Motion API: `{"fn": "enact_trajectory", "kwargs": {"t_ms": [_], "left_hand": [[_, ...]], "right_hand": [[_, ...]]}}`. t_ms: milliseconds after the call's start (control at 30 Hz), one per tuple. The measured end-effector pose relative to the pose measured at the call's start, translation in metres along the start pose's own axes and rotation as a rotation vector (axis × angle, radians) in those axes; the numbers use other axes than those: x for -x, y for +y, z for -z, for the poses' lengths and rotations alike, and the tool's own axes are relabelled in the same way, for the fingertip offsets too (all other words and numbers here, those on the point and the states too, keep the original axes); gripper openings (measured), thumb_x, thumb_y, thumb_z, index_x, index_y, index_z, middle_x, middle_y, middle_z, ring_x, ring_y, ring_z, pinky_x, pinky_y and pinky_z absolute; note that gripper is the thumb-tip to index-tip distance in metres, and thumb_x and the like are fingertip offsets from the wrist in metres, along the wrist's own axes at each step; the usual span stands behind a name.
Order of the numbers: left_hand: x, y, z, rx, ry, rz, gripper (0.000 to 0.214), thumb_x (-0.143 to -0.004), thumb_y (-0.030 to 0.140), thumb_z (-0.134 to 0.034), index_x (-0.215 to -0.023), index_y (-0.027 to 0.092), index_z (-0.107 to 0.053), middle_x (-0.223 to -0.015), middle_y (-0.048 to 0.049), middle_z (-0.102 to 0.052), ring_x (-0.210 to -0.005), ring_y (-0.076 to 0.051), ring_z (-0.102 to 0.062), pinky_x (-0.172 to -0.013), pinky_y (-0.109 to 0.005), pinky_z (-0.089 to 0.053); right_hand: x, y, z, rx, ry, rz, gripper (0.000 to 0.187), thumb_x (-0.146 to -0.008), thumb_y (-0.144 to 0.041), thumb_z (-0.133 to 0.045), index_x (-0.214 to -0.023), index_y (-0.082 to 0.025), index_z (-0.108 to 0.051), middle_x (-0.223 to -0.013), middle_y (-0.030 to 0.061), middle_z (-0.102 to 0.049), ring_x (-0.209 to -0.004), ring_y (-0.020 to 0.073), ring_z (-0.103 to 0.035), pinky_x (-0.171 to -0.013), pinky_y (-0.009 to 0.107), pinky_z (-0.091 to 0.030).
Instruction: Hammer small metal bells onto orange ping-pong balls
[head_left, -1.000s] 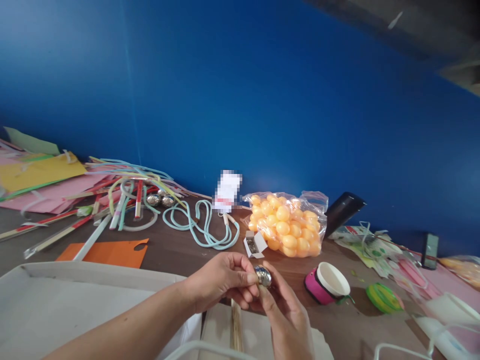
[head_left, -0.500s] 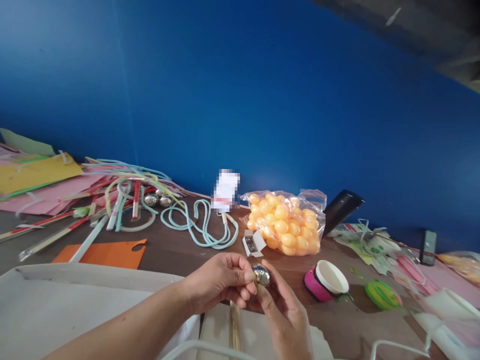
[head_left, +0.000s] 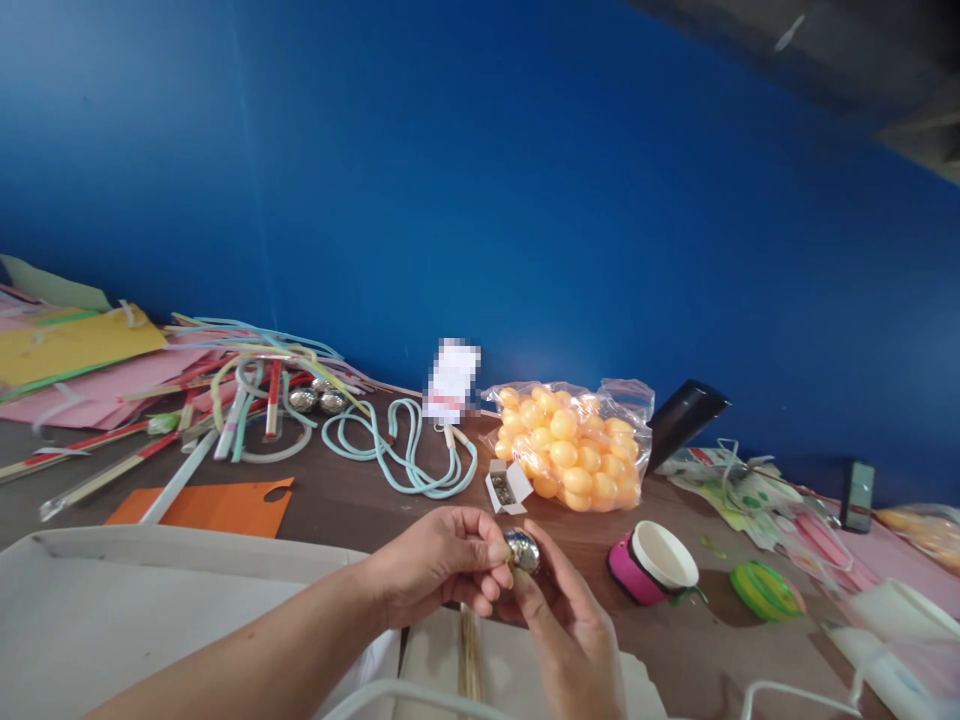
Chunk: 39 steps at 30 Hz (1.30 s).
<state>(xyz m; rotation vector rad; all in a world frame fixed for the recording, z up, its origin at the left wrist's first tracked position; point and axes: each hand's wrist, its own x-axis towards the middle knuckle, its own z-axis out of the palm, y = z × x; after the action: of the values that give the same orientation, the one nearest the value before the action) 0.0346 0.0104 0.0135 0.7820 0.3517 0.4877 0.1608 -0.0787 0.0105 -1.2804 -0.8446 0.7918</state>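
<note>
A shiny silver ball point(head_left: 523, 550) sits between my two hands above the front of the table. My right hand point(head_left: 566, 620) curls round it, fingers along its far side and thumb below. Thumb and fingertips of my left hand point(head_left: 457, 560) are pinched together at the ball's left edge; whatever lies in that pinch is too small or hidden to name. Just beyond my hands stands a small open white box point(head_left: 517, 487) with tiny dark pieces inside. Beneath them a bundle of thin sticks point(head_left: 471, 655) lies on pale card point(head_left: 431, 655).
Behind the box lies a clear bag of orange balls point(head_left: 570, 450). A light-blue cord point(head_left: 409, 470) with a badge is left of it. At right stand a pink-wrapped white cup point(head_left: 652, 562) and a green ring-shaped roll point(head_left: 761, 590). A white tray point(head_left: 187, 545) fills the front left.
</note>
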Motion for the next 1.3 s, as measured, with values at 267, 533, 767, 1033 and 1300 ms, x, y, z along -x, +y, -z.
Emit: {"fn": "enact_trajectory", "kwargs": {"t_ms": [267, 533, 767, 1033, 1300], "left_hand": [[-0.0003, -0.0002, 0.0002, -0.003, -0.002, 0.005, 0.015, -0.072, 0.022, -0.065, -0.072, 0.012, -0.054, -0.065, -0.0038, -0.061, -0.048, -0.006, -0.055, -0.049, -0.017, -0.046], [0.0007, 0.0024, -0.0019, -0.009, -0.005, 0.017, 0.015, -0.073, 0.021, -0.065, -0.071, 0.012, -0.053, -0.064, -0.0034, -0.062, -0.047, -0.006, -0.054, -0.048, -0.017, -0.046], [0.0004, 0.0012, -0.0011, -0.009, -0.011, 0.008, 0.014, -0.073, 0.021, -0.064, -0.072, 0.012, -0.053, -0.065, -0.0035, -0.062, -0.048, -0.007, -0.056, -0.049, -0.017, -0.046], [-0.0007, -0.0006, 0.0002, -0.010, -0.011, 0.000, 0.015, -0.073, 0.021, -0.065, -0.073, 0.012, -0.053, -0.064, -0.0037, -0.062, -0.047, -0.007, -0.056, -0.048, -0.017, -0.047], [-0.0012, -0.0007, 0.0000, -0.038, -0.003, -0.001, 0.016, -0.072, 0.022, -0.065, -0.073, 0.013, -0.053, -0.063, -0.0033, -0.063, -0.047, -0.007, -0.056, -0.047, -0.017, -0.047]], "right_hand": [[-0.0011, 0.0031, 0.0029, 0.007, -0.011, -0.016, 0.042, -0.070, -0.035, -0.071, -0.109, -0.021, -0.064, -0.098, 0.0057, -0.070, -0.086, 0.0213, -0.064, -0.072, 0.026, -0.055], [-0.0018, 0.0062, 0.0049, 0.012, -0.017, -0.014, 0.044, -0.070, -0.035, -0.071, -0.110, -0.019, -0.063, -0.098, 0.0072, -0.070, -0.086, 0.0238, -0.065, -0.068, 0.029, -0.057], [-0.0005, 0.0026, 0.0037, 0.070, -0.003, 0.013, 0.044, -0.070, -0.036, -0.070, -0.111, -0.020, -0.063, -0.099, 0.0060, -0.070, -0.088, 0.0233, -0.064, -0.072, 0.027, -0.055], [-0.0001, 0.0023, 0.0034, 0.080, -0.001, 0.035, 0.042, -0.070, -0.034, -0.070, -0.109, -0.021, -0.064, -0.095, 0.0048, -0.070, -0.083, 0.0212, -0.065, -0.068, 0.025, -0.056], [0.0005, 0.0041, 0.0043, 0.082, -0.001, 0.029, 0.043, -0.070, -0.034, -0.070, -0.110, -0.018, -0.064, -0.092, 0.0068, -0.071, -0.080, 0.0231, -0.066, -0.066, 0.028, -0.057]]}}
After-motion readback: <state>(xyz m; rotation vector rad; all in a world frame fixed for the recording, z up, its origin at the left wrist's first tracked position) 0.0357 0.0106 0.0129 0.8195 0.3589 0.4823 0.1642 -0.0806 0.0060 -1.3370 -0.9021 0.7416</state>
